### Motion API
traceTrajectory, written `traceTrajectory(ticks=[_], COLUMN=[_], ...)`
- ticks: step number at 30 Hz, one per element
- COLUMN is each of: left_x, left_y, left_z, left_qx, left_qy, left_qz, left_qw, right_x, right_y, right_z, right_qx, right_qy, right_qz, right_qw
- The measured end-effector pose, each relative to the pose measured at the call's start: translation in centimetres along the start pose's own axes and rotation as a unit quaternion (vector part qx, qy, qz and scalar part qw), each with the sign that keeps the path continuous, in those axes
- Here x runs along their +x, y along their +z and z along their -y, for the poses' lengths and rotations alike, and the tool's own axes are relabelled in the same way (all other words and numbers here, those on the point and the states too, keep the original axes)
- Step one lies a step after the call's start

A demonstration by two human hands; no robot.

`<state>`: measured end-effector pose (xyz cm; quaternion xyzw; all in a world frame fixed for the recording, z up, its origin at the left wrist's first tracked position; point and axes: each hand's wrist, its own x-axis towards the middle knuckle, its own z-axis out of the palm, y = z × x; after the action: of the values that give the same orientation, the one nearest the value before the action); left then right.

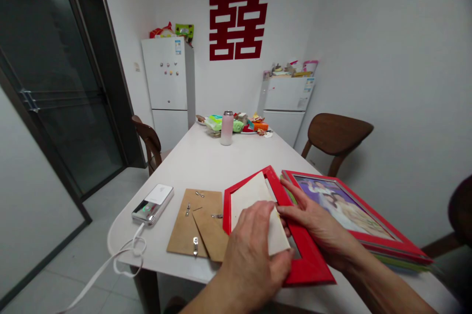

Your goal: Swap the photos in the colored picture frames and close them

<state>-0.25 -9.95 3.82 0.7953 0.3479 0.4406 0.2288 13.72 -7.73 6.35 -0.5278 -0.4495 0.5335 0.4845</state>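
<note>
A red picture frame (309, 260) lies tilted on the white table (199, 161) in front of me. My left hand (254, 255) pinches the near edge of a cream sheet (254, 196) that sits inside the frame. Along the frame's right bar my right hand (313, 223) rests, its fingers curled on the bar and touching the sheet's edge. Left of the frame lies a brown backing board (191, 228) with metal clips and a fold-out stand. A second red frame (350, 210) holding a photo lies to the right, on top of a stack.
A power bank (153, 204) with a white cable (121, 252) sits near the table's left edge. A pink bottle (226, 128) and a plate of snacks (254, 126) stand at the far end. Brown chairs (337, 134) flank the table; two white fridges (169, 87) stand behind.
</note>
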Motion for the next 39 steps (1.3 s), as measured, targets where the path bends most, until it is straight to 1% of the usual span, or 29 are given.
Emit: traceTrajectory(ticks=[1,2,3,5,6,7,9,10,11,12,15,17,19,21,22,23,24,25,26,28,29,30,32,34,35,37,39], left_x=[0.3,0.4,0.5,0.3,-0.1,-0.5,-1.7,-2.4,-3.1,-3.8,-5.4,-6.0,-6.1,-6.1,-6.0,-5.9,-5.9,-5.8,-5.7,-5.6,-5.6,-5.6,-5.4,-5.2,-5.0,-4.4,-3.7], left_y=[-0.2,-0.7,-1.4,-3.4,-4.5,-5.5,-7.2,-7.7,-8.0,-8.2,-8.0,-7.8,-7.8,-8.0,-8.2,-8.3,-8.4,-8.5,-8.4,-8.0,-7.6,-7.1,-6.0,-4.8,-4.4,-3.7,-3.5], left_z=[-0.2,-0.2,-0.1,0.8,1.5,2.3,4.3,5.3,6.4,7.4,9.6,10.1,10.0,9.5,9.3,9.1,8.9,8.7,8.6,8.1,7.9,7.6,7.1,6.8,6.7,6.6,6.3], left_qx=[0.008,0.018,0.027,0.036,0.028,0.009,-0.058,-0.098,-0.135,-0.153,-0.156,-0.122,-0.059,0.011,0.042,0.072,0.103,0.137,0.169,0.213,0.219,0.216,0.2,0.193,0.191,0.179,0.132], left_qy=[0.017,0.02,0.01,-0.05,-0.092,-0.137,-0.209,-0.234,-0.252,-0.275,-0.315,-0.318,-0.313,-0.305,-0.298,-0.288,-0.275,-0.26,-0.242,-0.199,-0.175,-0.15,-0.109,-0.089,-0.08,-0.056,-0.021], left_qz=[-0.01,-0.027,-0.05,-0.114,-0.142,-0.164,-0.189,-0.198,-0.198,-0.192,-0.175,-0.16,-0.134,-0.101,-0.083,-0.069,-0.06,-0.055,-0.055,-0.055,-0.046,-0.029,0.02,0.055,0.059,0.033,-0.025], left_qw=[1.0,0.999,0.998,0.992,0.985,0.977,0.958,0.947,0.938,0.93,0.92,0.926,0.939,0.947,0.95,0.952,0.954,0.954,0.954,0.955,0.959,0.964,0.973,0.976,0.976,0.982,0.991], right_x=[0.2,0.4,0.6,1.1,1.3,1.5,1.9,2.0,2.1,2.2,2.5,2.6,2.7,2.7,2.6,2.6,2.6,2.6,2.6,2.9,3.1,3.4,3.7,3.8,3.6,3.0,2.3], right_y=[-0.2,-0.4,-0.7,-1.3,-1.6,-1.9,-2.2,-2.2,-2.2,-2.2,-2.1,-2.1,-2.1,-2.0,-1.8,-1.5,-0.9,-0.2,0.6,2.5,3.5,4.4,5.9,6.8,7.1,7.3,7.3], right_z=[-0.1,-0.3,-0.6,-1.3,-1.7,-2.2,-3.3,-3.8,-4.4,-5.0,-6.3,-6.8,-6.9,-6.8,-6.7,-6.6,-6.5,-6.5,-6.6,-7.0,-7.1,-7.3,-7.1,-6.3,-5.6,-4.0,-2.6], right_qx=[-0.007,-0.019,-0.043,-0.146,-0.224,-0.311,-0.464,-0.515,-0.55,-0.573,-0.616,-0.636,-0.649,-0.647,-0.635,-0.613,-0.58,-0.534,-0.477,-0.34,-0.268,-0.202,-0.101,-0.036,-0.013,0.026,0.056], right_qy=[0.0,-0.002,-0.006,-0.02,-0.032,-0.047,-0.081,-0.098,-0.113,-0.124,-0.129,-0.12,-0.116,-0.141,-0.164,-0.187,-0.205,-0.21,-0.198,-0.131,-0.087,-0.045,0.012,0.024,0.018,-0.007,-0.037], right_qz=[0.004,0.004,0.001,-0.017,-0.03,-0.041,-0.059,-0.064,-0.064,-0.062,-0.05,-0.043,-0.039,-0.05,-0.063,-0.075,-0.081,-0.076,-0.06,-0.01,0.016,0.043,0.089,0.11,0.106,0.085,0.085], right_qw=[1.0,1.0,0.999,0.989,0.973,0.948,0.88,0.849,0.825,0.808,0.775,0.761,0.751,0.748,0.752,0.764,0.785,0.815,0.854,0.931,0.959,0.977,0.991,0.993,0.994,0.996,0.994])
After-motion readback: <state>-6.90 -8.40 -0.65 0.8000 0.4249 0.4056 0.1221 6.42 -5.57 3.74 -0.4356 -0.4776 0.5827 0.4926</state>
